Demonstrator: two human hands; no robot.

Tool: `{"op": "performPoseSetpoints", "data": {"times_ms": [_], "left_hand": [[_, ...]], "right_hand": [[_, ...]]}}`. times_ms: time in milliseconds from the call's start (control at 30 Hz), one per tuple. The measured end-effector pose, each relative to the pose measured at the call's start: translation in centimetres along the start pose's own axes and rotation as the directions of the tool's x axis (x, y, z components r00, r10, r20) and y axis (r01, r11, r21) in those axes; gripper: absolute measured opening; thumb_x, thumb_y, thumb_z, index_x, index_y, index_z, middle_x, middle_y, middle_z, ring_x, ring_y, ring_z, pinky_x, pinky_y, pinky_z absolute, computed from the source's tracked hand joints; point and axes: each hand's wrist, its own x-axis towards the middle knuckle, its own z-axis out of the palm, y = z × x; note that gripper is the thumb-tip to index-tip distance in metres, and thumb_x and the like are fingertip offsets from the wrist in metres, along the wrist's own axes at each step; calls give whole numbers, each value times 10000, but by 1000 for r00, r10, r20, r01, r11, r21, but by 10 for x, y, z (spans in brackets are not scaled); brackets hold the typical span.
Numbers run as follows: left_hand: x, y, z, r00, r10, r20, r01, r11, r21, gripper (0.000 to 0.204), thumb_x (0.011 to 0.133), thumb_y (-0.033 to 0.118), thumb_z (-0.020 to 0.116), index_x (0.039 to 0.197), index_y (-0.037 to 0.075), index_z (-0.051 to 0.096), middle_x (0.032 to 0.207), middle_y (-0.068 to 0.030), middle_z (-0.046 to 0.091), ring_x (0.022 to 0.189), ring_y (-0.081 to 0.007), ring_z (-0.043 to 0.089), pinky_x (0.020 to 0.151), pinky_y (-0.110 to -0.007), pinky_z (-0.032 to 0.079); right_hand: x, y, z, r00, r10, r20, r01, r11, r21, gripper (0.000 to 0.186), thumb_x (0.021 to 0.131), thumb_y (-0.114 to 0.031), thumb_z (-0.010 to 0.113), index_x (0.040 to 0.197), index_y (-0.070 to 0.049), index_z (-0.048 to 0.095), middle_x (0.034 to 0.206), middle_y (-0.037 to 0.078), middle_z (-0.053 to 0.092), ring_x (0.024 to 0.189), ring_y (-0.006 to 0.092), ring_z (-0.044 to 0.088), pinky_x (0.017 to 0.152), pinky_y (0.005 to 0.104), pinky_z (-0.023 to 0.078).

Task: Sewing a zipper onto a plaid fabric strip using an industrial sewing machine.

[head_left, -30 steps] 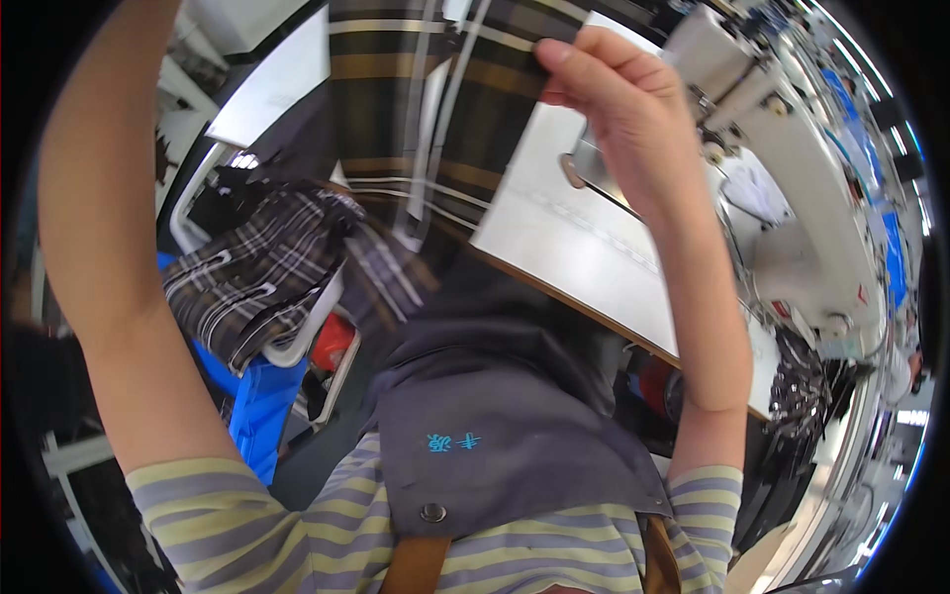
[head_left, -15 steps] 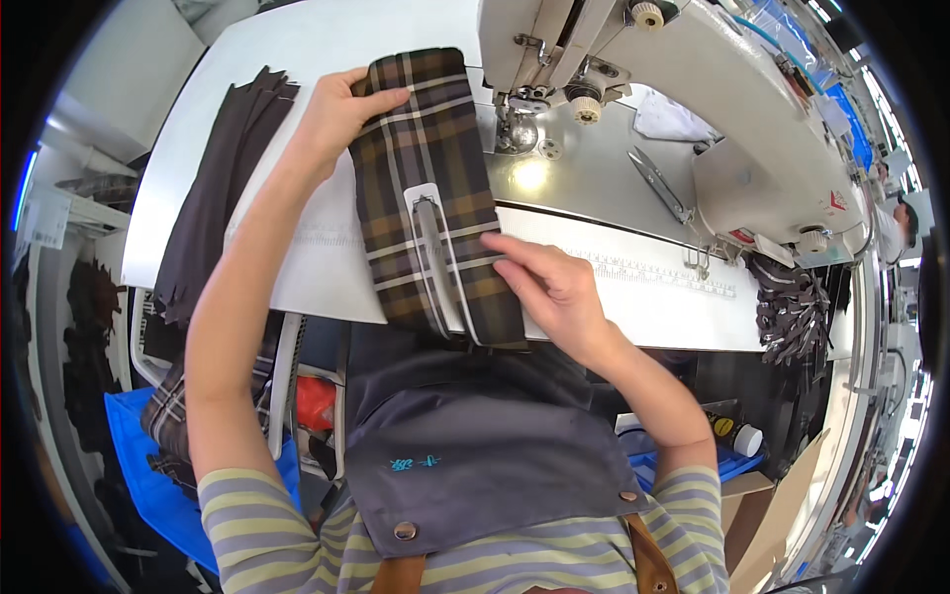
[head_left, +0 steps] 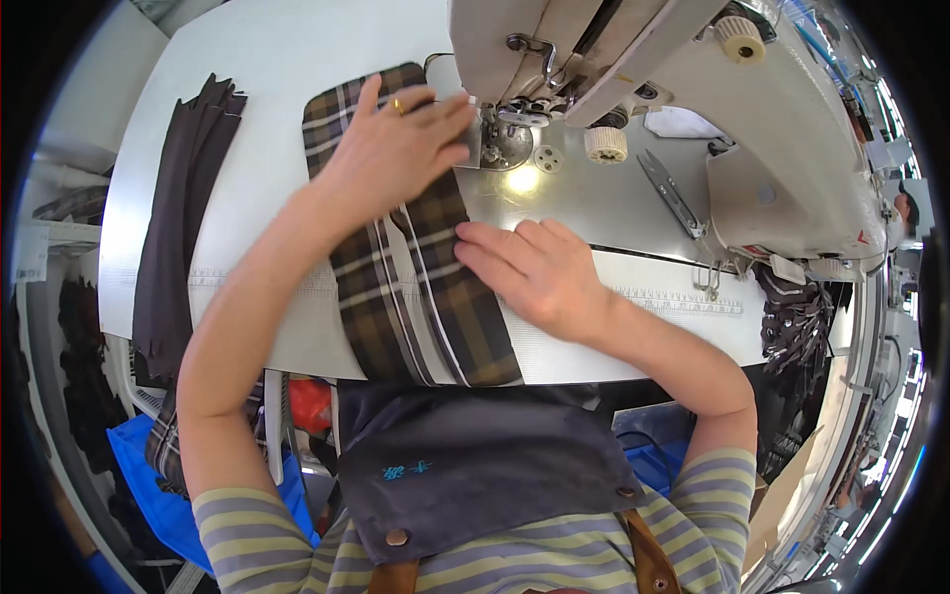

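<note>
While the left hand [head_left: 396, 148] is pressing flat with its fingers [head_left: 435, 114] spread open across the upper end of the plaid fabric piece [head_left: 411, 272], its fingertips are reaching almost to the presser foot [head_left: 500, 124] of the sewing machine [head_left: 693, 89]. The right hand [head_left: 539, 272] is lying open too, fingers extended leftward onto the fabric's right edge, gripping nothing. The fabric is lying lengthwise on the white bench [head_left: 247, 119], its lower end reaching the near edge; bare bench is showing to its left, up to a folded dark cloth [head_left: 178, 208]. Compared with half a second ago, the left hand has slid from the far end toward the needle, and the view has closed in. The weave is brown check with pale stripes. Thread snips [head_left: 671, 193] are lying on the smooth machine bed.
</note>
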Motion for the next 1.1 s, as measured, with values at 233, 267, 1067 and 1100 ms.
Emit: {"op": "performPoseSetpoints", "data": {"times_ms": [233,267,1067,1100], "left_hand": [[39,-40,-2,986,-151,-77,139,980,-144,254,909,279,577,1096,120,640,1057,-31,653,1094,-236,569,1005,-549,310],[36,-35,-9,976,-217,-19,215,973,-89,225,906,266,585,1060,121,659,1020,-34,663,1054,-235,591,995,-546,315],[-26,46,-3,997,-40,-64,32,991,-131,416,879,283,630,1247,98,572,1321,-22,569,1165,-202,548,1087,-568,200],[-26,47,-3,996,-43,-80,34,993,-113,427,877,296,632,1246,90,572,1307,-25,581,1180,-200,549,1092,-563,195]], "right_hand": [[17,52,18,993,36,-115,-44,997,-70,322,653,-37,654,973,-69,654,1091,28,665,704,153,587,607,298,482],[12,54,14,995,71,-76,-79,991,-106,320,649,-30,656,966,-71,652,1097,16,661,703,154,585,605,296,482],[-16,85,-10,867,497,-41,-495,867,57,110,762,-155,670,795,-89,588,722,47,612,601,260,613,540,361,483],[-15,86,-12,866,496,-62,-492,868,59,102,764,-150,658,786,-88,580,726,44,611,600,252,614,541,360,484]]}}
